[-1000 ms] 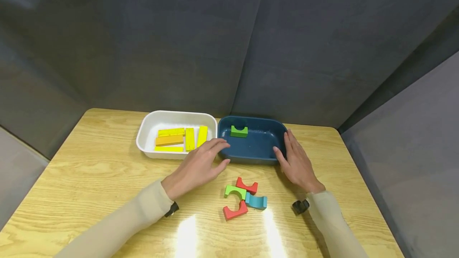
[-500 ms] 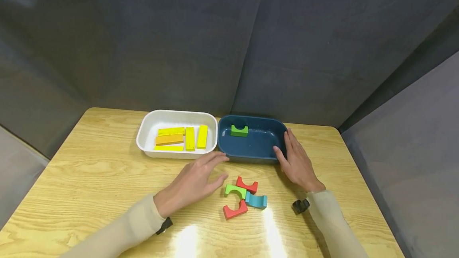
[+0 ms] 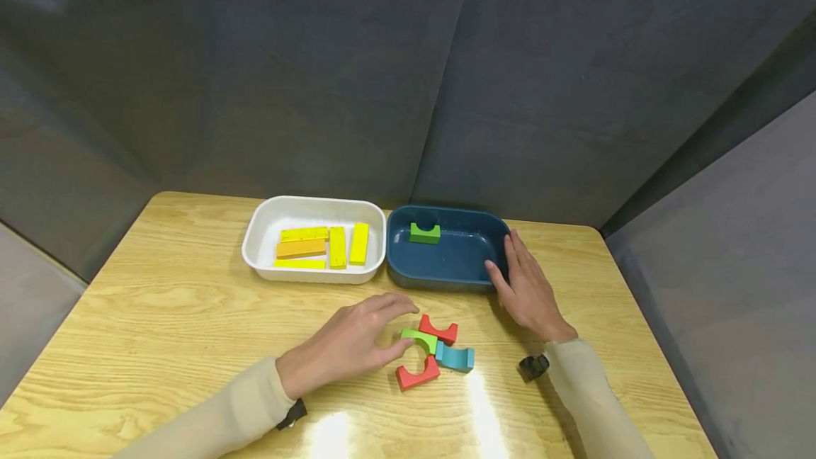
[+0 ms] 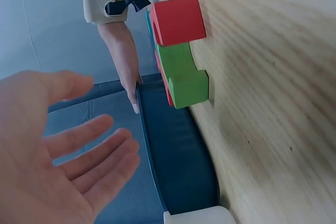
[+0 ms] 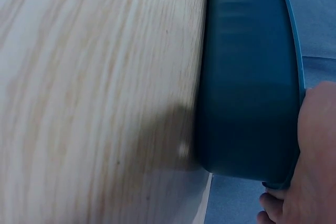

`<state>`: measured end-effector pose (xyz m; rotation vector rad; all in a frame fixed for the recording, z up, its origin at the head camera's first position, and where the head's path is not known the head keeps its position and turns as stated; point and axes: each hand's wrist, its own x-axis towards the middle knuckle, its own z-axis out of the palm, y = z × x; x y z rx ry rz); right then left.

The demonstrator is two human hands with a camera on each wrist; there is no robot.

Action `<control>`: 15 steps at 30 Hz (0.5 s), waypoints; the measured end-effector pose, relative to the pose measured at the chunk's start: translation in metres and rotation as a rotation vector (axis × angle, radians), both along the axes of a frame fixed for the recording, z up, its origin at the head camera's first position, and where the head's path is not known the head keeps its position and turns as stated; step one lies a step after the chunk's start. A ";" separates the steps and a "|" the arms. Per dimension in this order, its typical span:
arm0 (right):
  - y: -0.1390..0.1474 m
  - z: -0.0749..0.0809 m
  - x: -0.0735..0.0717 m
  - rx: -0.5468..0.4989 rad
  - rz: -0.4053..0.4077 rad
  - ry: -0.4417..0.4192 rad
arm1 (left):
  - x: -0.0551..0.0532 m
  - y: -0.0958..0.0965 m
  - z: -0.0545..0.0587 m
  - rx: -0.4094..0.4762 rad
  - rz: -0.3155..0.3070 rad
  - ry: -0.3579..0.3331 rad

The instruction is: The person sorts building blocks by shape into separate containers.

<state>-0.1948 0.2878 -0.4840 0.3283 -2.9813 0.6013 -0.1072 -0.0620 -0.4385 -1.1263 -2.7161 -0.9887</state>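
Note:
My left hand (image 3: pixel 347 342) hovers at the left of a small cluster of arch blocks, thumb and fingers apart with nothing between them. Closest to its thumb is the light green arch block (image 3: pixel 421 338); in the left wrist view this green arch block (image 4: pixel 190 87) stands apart from the fingers. A red arch block (image 3: pixel 441 332) lies behind it, another red arch block (image 3: pixel 418 375) in front, and a blue arch block (image 3: pixel 455 358) to the right. My right hand (image 3: pixel 530 296) rests against the right end of the dark blue bin (image 3: pixel 440 283), fingers straight along its side, thumb at the front rim.
A darker green arch block (image 3: pixel 425 234) sits inside the blue bin. To the left, touching or nearly touching it, is a white bin (image 3: pixel 261 264) with several yellow blocks (image 3: pixel 360 244) and an orange block (image 3: pixel 301 248). A dark curtain (image 3: pixel 306 91) hangs behind the wooden table (image 3: pixel 159 303).
My left hand has drawn back from the bins toward the front, then moved right to the light green arch block. The right hand and the blocks have stayed put.

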 end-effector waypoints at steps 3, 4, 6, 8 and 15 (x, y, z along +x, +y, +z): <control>0.000 0.000 0.000 0.001 -0.001 0.001 | 0.003 0.000 0.000 -0.023 -0.034 -0.035; 0.000 0.000 0.000 0.004 -0.002 0.002 | 0.003 0.001 0.000 -0.036 -0.045 -0.046; 0.000 0.000 0.000 0.006 -0.002 0.001 | 0.005 0.001 0.000 -0.061 -0.062 -0.062; 0.000 0.000 0.000 0.008 -0.002 0.001 | 0.007 0.002 -0.001 -0.081 -0.077 -0.061; 0.000 0.000 -0.001 0.008 -0.001 0.001 | 0.015 0.008 -0.004 -0.121 -0.122 -0.017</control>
